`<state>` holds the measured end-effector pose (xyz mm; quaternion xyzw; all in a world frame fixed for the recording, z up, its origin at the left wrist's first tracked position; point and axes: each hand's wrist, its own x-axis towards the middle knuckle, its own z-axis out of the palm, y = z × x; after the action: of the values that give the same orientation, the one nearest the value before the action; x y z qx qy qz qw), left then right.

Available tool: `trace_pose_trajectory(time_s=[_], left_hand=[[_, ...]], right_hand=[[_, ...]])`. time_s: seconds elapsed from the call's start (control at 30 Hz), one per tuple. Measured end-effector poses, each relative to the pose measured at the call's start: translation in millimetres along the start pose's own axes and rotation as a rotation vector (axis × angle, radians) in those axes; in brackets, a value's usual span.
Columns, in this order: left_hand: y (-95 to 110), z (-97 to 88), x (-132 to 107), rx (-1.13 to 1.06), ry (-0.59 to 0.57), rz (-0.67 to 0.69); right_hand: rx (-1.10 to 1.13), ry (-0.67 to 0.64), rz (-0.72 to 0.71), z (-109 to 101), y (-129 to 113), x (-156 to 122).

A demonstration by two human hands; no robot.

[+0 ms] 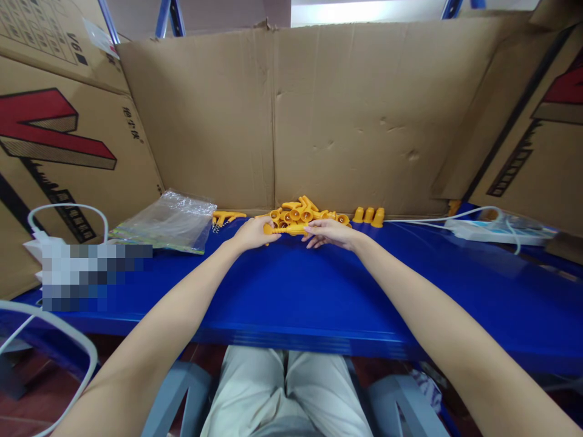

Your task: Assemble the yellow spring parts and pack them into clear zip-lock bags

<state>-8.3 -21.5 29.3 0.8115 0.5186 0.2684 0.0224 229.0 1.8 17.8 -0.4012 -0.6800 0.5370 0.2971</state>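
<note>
A yellow plastic piece with a ribbed, screw-like neck [294, 229] lies level between my two hands, just above the blue table. My left hand [253, 234] is closed around its left end. At the other end, the thumb and forefinger of my right hand [331, 233] pinch the piece, while the remaining fingers hang loosely curled. Right behind is a heap of yellow hollow cup-shaped parts [295, 215], partly hidden by my hands. Several yellow T-shaped handles [228, 216] lie left of the heap, and three yellow caps [368, 216] stand upright to its right.
Clear plastic bags [170, 221] lie on the blue table [296, 291] at the left, near a white charger and cable [68, 209]. A white power strip [494, 232] sits at the right. Cardboard panels [355, 121] wall off the back and sides.
</note>
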Motion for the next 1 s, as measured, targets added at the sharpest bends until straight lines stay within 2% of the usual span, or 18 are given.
trace_pose_trajectory(time_s=[0.73, 0.87, 1.0], left_hand=[[1.0, 0.2, 0.1, 0.009, 0.001, 0.015], [0.5, 0.6, 0.4, 0.012, 0.005, 0.016], [-1.6, 2.0, 1.1, 0.009, 0.007, 0.017]], right_hand=[[0.075, 0.05, 0.083, 10.5, -9.9, -7.3], [0.153, 0.049, 0.105, 11.7, -8.4, -3.6], [0.333, 0.051, 0.107, 15.7, -11.3, -1.6]])
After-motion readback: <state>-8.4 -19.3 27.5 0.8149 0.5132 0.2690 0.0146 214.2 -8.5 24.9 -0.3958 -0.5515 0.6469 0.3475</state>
